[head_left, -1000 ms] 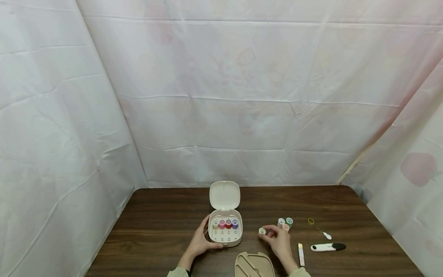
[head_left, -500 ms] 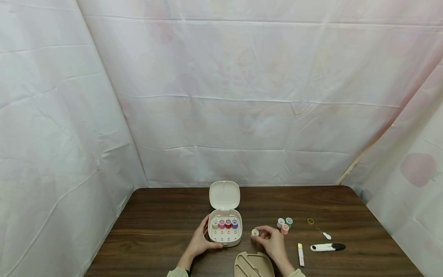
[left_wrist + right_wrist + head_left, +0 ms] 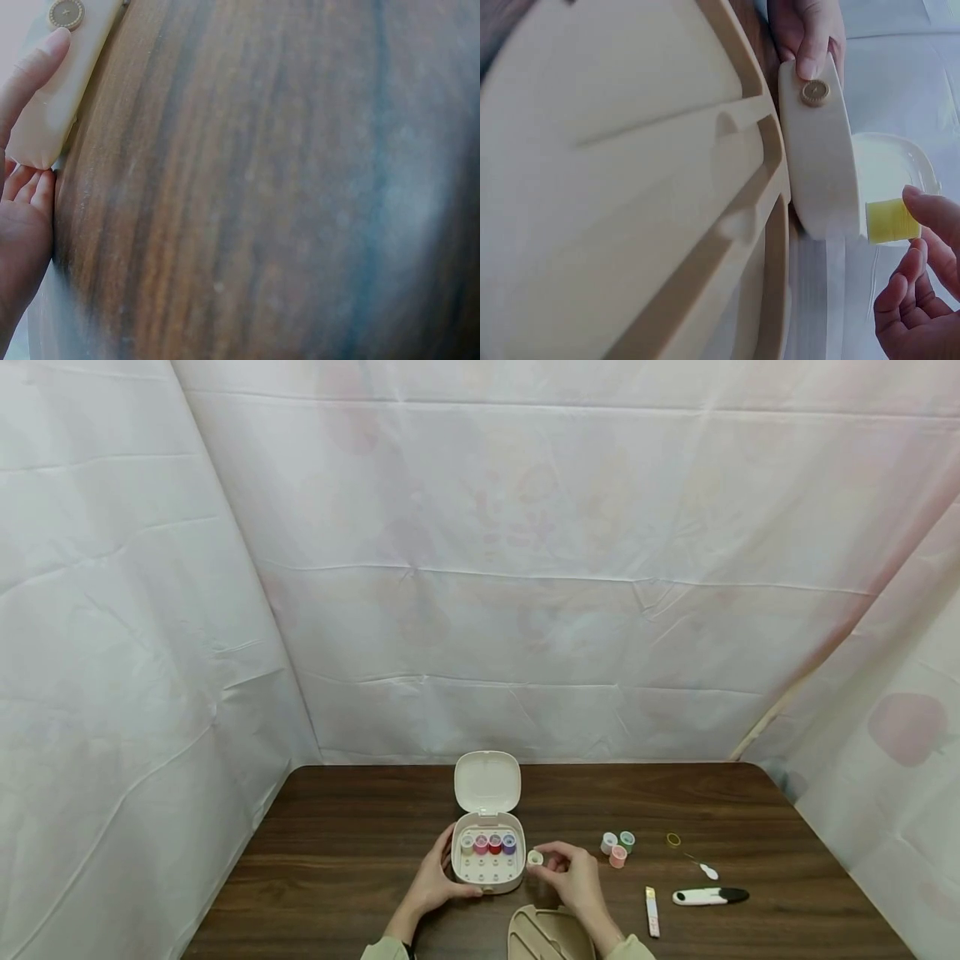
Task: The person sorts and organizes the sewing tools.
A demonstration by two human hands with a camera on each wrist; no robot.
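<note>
A: What has changed since half a second ago?
B: The right hand (image 3: 572, 878) has moved left, bringing the yellow spool (image 3: 889, 221) just beside the box's (image 3: 512, 886) right wall. The left hand (image 3: 435, 883) and the box look the same.

A: And the fingers?
B: The right thumb and fingertips are closed to the spool's width, pinching it; the rest curl loosely. The left thumb presses the box front near the round button (image 3: 814, 93), fingers around its left side, tips partly hidden.

A: What are they working on?
B: A dark wood-grain surface (image 3: 360, 843), with pale, creased cloth (image 3: 487, 568) behind and on both sides. The box's lid (image 3: 487, 782) stands open toward the back edge; four spools (image 3: 481, 844) stand in a row inside.

A: Where is there room?
B: A broad stretch of wood runs from the left hand to the left edge. On the right, three loose spools (image 3: 617, 857) sit close together, with a black-and-white tool (image 3: 697, 897) and a narrow packet (image 3: 652, 912) nearer the person. The tan tray (image 3: 551, 935) crowds the right forearm, cut off by the frame's bottom.
</note>
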